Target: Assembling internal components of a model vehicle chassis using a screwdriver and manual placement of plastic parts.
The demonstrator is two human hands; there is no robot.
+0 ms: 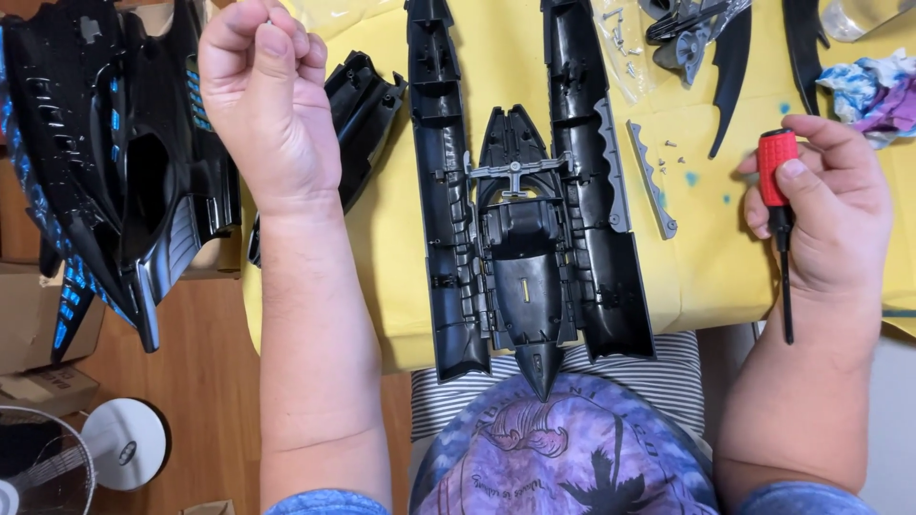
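Note:
My left hand [262, 86] is raised over the left side of the yellow sheet [706, 267], its fingers curled into a closed fist with the tips pinched; nothing shows between them. My right hand [830, 215] grips a red-handled screwdriver [776, 167] whose black shaft points back toward me. Between my hands lies an opened black toy vehicle chassis [520, 238], long and narrow, nose toward me, with a grey crossbar inside. A grey toothed strip [652, 176] and a few small loose screws [673, 145] lie to its right, near my right hand.
A large black body shell with blue accents [105, 162] sits at the left on cardboard boxes [38, 324]. A black panel [367, 105] lies by my left wrist. Black wing parts [730, 57], a clear bag [620, 38] and a crumpled cloth [873, 91] lie at the back. A fan [57, 458] stands on the floor.

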